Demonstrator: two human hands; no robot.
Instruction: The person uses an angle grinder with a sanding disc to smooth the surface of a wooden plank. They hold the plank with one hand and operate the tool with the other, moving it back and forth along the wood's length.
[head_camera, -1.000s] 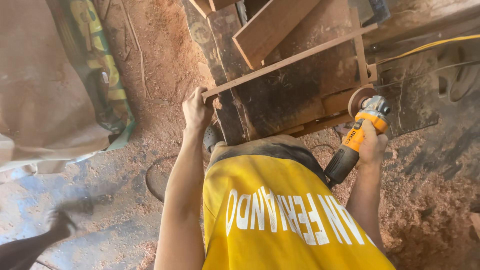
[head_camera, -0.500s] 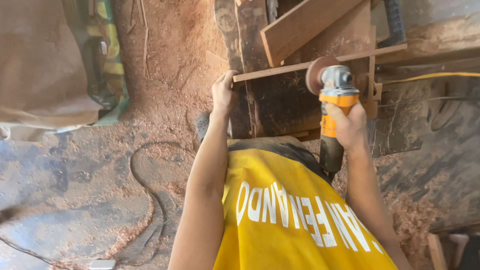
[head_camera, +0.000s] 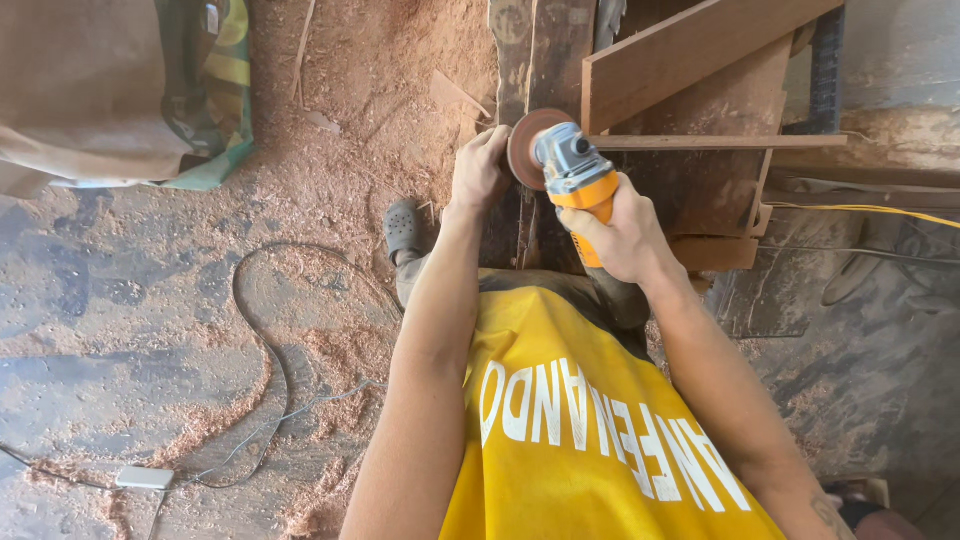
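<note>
Angle grinder (head_camera: 578, 185) — orange and grey, with a round brownish sanding disc (head_camera: 527, 148) at its head — sits in the right hand (head_camera: 620, 235), whose grip is wrapped fully around the orange body. Its disc stands on edge just beside the end of a thin wooden rail (head_camera: 720, 142) that runs off to the right; whether disc and rail touch I cannot tell. Left hand (head_camera: 480, 170) is curled closed over the top edge of a dark upright wooden board (head_camera: 540, 60), right next to the disc. Above the rail a paler plank (head_camera: 690, 55) lies at a slant across the wooden frame.

Person's yellow shirt (head_camera: 590, 430) fills the lower middle of the view, and a grey clog (head_camera: 403, 230) shows on the floor below the left forearm. Sawdust (head_camera: 340, 110) covers the reddish floor — a thin dark cable (head_camera: 262, 340) loops through it to a small white box (head_camera: 144, 477) at lower left. A tan sack (head_camera: 90, 90) lies at upper left, and a yellow cord (head_camera: 870, 212) runs along the right side.
</note>
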